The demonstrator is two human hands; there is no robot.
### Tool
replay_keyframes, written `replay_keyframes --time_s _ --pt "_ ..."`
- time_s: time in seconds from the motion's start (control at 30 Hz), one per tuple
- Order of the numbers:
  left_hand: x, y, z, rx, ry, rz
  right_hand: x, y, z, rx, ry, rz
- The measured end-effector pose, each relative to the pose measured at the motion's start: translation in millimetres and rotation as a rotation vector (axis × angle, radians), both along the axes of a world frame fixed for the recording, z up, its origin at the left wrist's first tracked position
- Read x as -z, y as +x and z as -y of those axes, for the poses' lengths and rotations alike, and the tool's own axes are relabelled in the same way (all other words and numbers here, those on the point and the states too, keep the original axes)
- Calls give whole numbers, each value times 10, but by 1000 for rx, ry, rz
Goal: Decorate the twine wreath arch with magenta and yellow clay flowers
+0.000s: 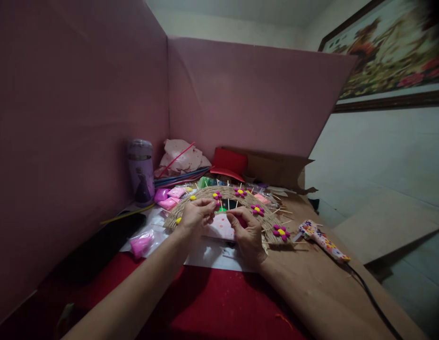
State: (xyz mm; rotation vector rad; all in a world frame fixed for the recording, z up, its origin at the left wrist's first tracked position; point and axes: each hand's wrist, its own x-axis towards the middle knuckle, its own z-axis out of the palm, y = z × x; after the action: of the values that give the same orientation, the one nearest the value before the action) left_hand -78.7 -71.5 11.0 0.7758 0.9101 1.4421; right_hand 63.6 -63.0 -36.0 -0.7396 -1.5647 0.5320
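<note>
A woven straw ring lies on the table, studded with thin wooden sticks and small magenta clay flowers with yellow centres. My left hand rests on the ring's left inner edge, fingers pinched together near a flower. My right hand sits over the ring's middle, fingers curled, with a bit of magenta showing at the fingertips. What either hand holds is too small to tell. A pink dotted paper lies under the hands.
A patterned glue gun with a black cord lies right of the ring. Pink clay packets, a purple tumbler, coloured sticks, a red box and cardboard stand behind. Pink partition walls close off the left and back.
</note>
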Motion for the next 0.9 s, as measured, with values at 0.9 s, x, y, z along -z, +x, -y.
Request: replay_keyframes --time_s 0.9 --pt "-72 -410 -1165 -28 219 -875 44 25 -16 -93 35 73"
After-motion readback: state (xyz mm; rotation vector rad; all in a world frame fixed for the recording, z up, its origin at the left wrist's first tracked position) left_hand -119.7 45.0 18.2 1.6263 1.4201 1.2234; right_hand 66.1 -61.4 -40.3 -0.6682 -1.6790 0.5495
